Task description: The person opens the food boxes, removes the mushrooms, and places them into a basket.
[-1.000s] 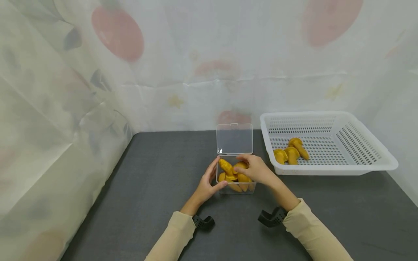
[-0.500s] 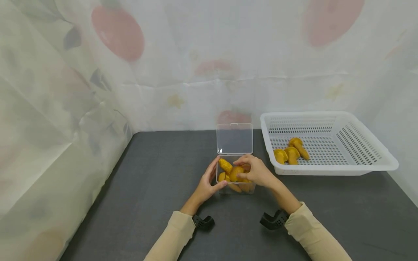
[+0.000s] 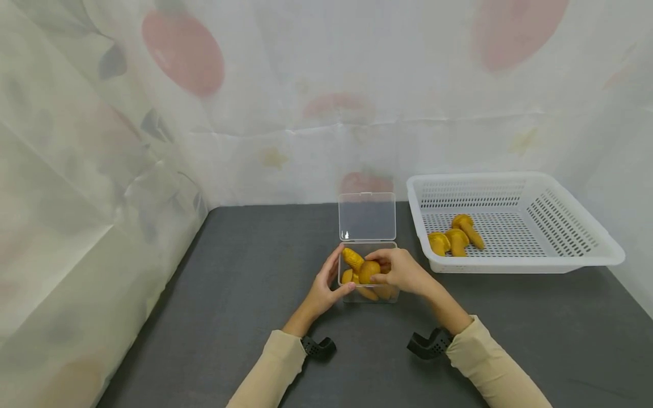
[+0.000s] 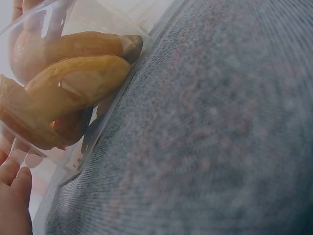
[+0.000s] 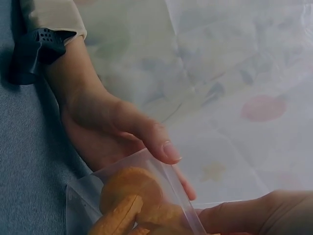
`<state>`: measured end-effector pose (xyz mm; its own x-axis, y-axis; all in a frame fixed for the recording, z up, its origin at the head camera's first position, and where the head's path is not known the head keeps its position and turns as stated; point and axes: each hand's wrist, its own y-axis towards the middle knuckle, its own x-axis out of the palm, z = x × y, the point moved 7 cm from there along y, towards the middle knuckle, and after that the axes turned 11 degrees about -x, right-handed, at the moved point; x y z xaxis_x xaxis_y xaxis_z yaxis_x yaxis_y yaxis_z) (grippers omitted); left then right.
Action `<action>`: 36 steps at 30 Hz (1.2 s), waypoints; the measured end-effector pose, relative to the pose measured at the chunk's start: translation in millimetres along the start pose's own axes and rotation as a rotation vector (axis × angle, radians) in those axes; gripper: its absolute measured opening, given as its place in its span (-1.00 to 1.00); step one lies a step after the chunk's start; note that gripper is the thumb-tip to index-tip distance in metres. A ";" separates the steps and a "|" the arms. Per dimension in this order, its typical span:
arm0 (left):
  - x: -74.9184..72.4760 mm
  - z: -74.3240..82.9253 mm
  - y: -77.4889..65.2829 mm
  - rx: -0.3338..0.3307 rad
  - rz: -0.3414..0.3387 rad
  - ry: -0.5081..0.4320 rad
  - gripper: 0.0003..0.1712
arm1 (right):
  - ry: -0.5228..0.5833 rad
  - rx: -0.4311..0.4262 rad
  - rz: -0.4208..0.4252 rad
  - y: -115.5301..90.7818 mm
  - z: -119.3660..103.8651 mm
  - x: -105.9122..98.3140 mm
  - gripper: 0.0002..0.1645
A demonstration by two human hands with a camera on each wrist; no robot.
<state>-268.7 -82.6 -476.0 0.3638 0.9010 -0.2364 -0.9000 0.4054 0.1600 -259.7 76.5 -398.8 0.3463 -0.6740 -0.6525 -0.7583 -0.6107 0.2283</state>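
Observation:
My left hand [image 3: 321, 292] grips the left side of a clear plastic box [image 3: 347, 298], thumb at the front rim and fingers along the side wall. The box's hinged lid [image 3: 367, 218] stands open at the back. Several yellow-brown mushrooms lie inside, one [image 3: 352, 259] with its stem leaning on the left corner. With thumb and fingers, my right hand [image 3: 405, 273] pinches a round-capped mushroom [image 3: 369, 272] within the box. In the left wrist view, stems [image 4: 80, 81] press against the clear wall. The right wrist view shows the left hand [image 5: 107, 122] at the box and part of the right hand [image 5: 264, 215].
A white perforated basket [image 3: 535, 263] stands to the right at the back of the dark table [image 3: 255, 272]. Several mushrooms [image 3: 458, 242] lie at its left end. Patterned sheeting [image 3: 285, 68] hangs behind and along the sides.
My right hand has shifted slightly right and toward me, turning the pinched mushroom so its cap faces up in the middle of the box. The left hand has kept its grip.

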 end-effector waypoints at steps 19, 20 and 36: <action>0.5 1.1 0.0 -0.018 -0.005 0.001 -0.04 | 0.030 0.019 0.161 -3.7 0.5 -11.8 -0.51; 0.2 0.7 0.0 -0.021 -0.004 0.003 -0.04 | 0.032 0.017 0.172 -3.9 -0.3 -12.9 -0.51; -0.9 -0.2 -0.1 -0.003 0.004 0.025 -0.04 | 0.128 0.035 0.327 -12.7 -1.0 -36.3 -0.48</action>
<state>-269.0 -83.5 -476.1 0.3542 0.8983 -0.2600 -0.9021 0.4015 0.1583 -262.1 108.3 -377.3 0.1468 -0.8795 -0.4528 -0.8581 -0.3409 0.3840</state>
